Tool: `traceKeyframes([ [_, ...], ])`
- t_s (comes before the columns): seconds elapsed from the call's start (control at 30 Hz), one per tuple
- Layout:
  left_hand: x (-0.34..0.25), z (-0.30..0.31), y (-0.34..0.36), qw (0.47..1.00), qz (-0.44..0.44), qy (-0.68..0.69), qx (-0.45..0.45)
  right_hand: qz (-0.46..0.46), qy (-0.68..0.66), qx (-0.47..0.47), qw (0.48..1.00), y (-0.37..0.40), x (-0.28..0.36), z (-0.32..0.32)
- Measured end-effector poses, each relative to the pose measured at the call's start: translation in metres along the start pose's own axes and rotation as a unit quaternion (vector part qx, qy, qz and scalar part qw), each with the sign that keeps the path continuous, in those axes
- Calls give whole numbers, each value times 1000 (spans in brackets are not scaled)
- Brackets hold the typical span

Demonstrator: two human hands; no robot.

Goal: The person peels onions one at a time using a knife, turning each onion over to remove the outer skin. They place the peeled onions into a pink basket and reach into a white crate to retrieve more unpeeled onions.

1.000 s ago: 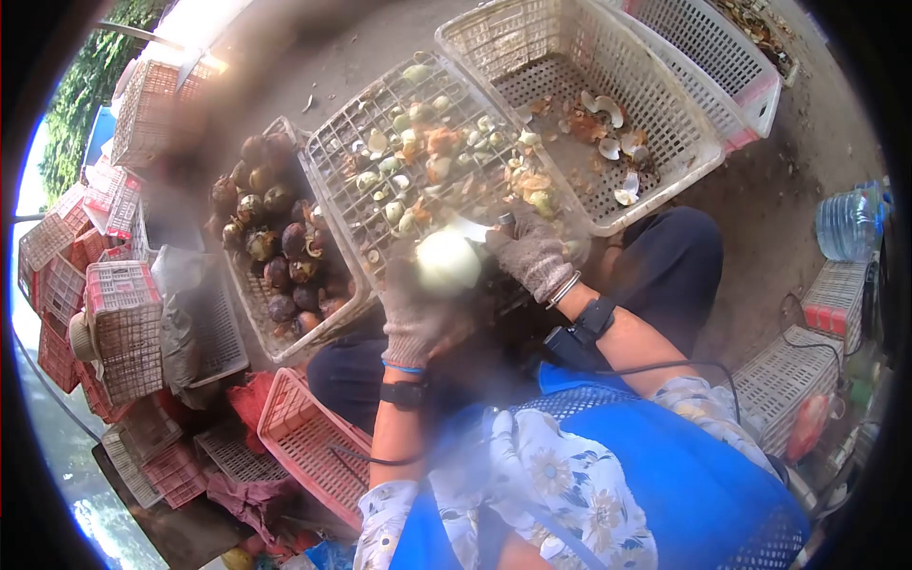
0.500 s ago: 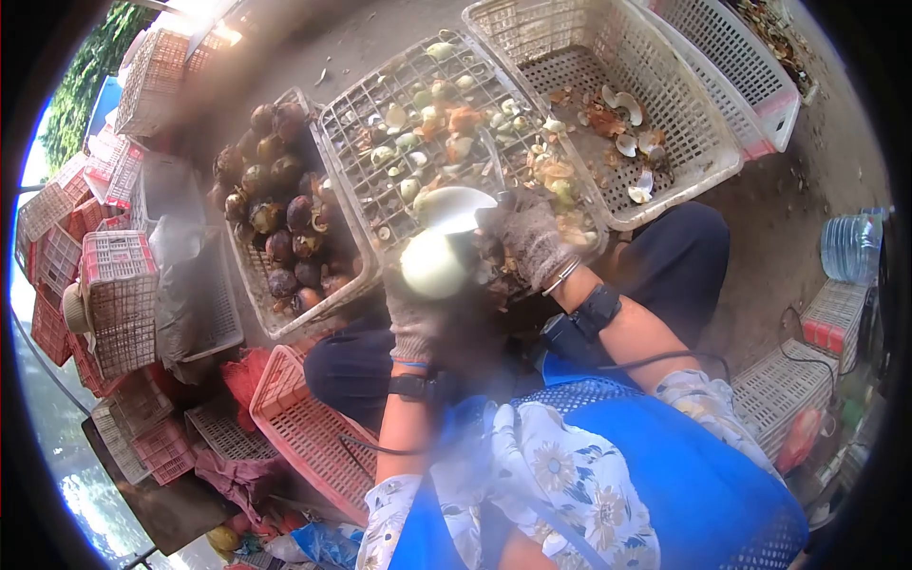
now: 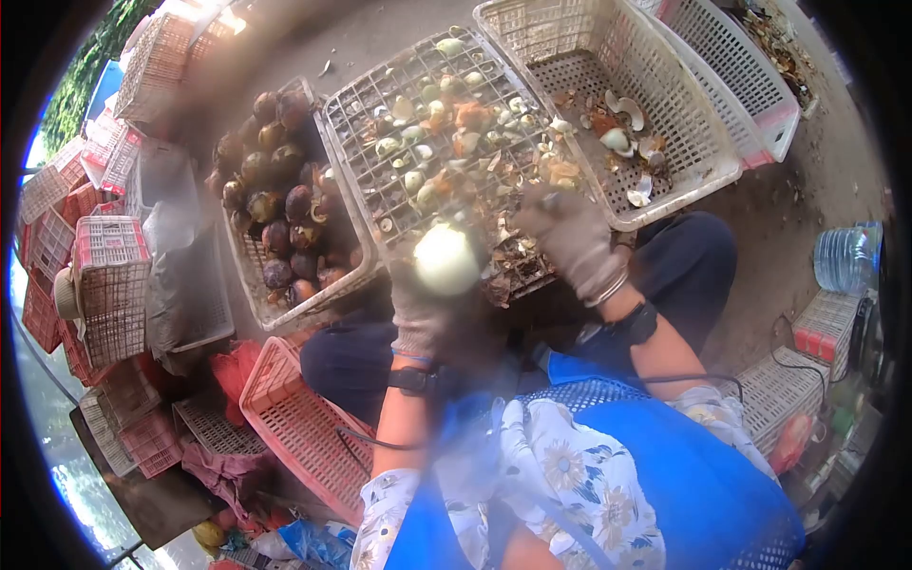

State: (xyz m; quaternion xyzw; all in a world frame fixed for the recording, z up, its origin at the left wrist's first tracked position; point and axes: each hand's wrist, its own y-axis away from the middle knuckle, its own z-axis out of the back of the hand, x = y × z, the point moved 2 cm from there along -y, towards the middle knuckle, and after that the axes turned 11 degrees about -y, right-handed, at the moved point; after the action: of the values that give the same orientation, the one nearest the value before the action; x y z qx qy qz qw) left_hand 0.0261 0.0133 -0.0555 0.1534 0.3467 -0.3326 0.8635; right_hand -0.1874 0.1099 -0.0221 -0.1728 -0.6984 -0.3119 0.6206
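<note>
**My left hand has the white ball**

On the far left is a pile of boxes (image 3: pixel 112 256), too jumbled to count. Then comes one pink box (image 3: pixel 304 408). Next is one low box (image 3: pixel 323 302) of brown balls (image 3: pixel 275 237). I think it sits close so I can reach it. I see about twenty balls, but some hide others.

My left hand (image 3: pixel 418 309) is closed around one white ball (image 3: pixel 446 258), by the near edge of the rack. I guess it is cupped so the ball won't roll.

The one rack (image 3: pixel 351 171) has bars, maybe to hold the bits (image 3: pixel 465 142) up. There are too many bits to count. My right hand (image 3: pixel 570 237) is apart from the ball, near the bits. It is blurry, so I can't tell if it grips anything.

Next is one deep box (image 3: pixel 679 90), maybe there to keep shells (image 3: pixel 617 141) together. I count at least four. Last is one jug (image 3: pixel 845 256).
</note>
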Motion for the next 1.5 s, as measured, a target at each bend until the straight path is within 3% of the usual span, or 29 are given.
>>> traceKeyframes([
  [0.03,-13,4,-2,1000,0,20,-8,-67,95,57,992,18,22,-15],
  [0.1,-28,9,-5,998,1,59,-24,-76,38,101,991,27,-34,-32],
  [0.13,-27,8,-5,998,1,60,-24,35,92,102,990,30,-27,-38],
  [0.17,-28,8,-5,996,-49,-31,-64,147,145,103,973,31,-19,-42],
  [0.2,-28,7,-5,982,-99,-122,-103,140,195,124,963,31,-18,-40],
  [0.3,-23,2,-9,970,-140,-155,-123,203,251,127,938,30,-13,-38],
  [0.43,-33,2,-9,973,-93,-186,-104,235,231,135,935,27,-13,-36],
  [0.63,-38,-3,-26,967,-115,-194,-122,174,297,111,932,23,3,-42],
  [0.77,-55,2,-38,978,-33,-195,-73,175,310,72,932,14,8,-45],
  [0.83,-55,4,-40,976,8,-216,-38,93,351,104,926,9,12,-45],
  [0.9,-50,4,-35,971,-17,-234,-41,135,347,64,926,-1,1,-36],
  [1.03,-49,3,-27,964,-44,-255,-63,84,348,72,931,-5,-1,-14],
  [1.1,-65,13,-24,981,-12,-193,-32,44,260,77,962,-4,-4,-16],
  [1.2,-43,9,-14,987,23,-144,-60,18,181,122,976,-8,-10,-22],
  [1.23,-36,6,-10,987,24,-145,-59,17,179,122,976,-9,-12,-24],
  [1.3,-21,2,-5,986,-58,-126,-90,32,185,202,961,-13,-14,-30],
  [1.33,-14,0,-10,999,3,-15,-39,41,170,231,957,-13,-8,-32],
  [1.37,-10,3,-7,999,4,-15,-39,40,170,232,957,-15,-9,-34],
  [1.43,-8,12,0,998,49,22,-31,-103,91,255,957,-21,-15,-40],
  [1.5,10,10,6,997,51,60,-26,-82,131,259,954,-26,-14,-46],
])
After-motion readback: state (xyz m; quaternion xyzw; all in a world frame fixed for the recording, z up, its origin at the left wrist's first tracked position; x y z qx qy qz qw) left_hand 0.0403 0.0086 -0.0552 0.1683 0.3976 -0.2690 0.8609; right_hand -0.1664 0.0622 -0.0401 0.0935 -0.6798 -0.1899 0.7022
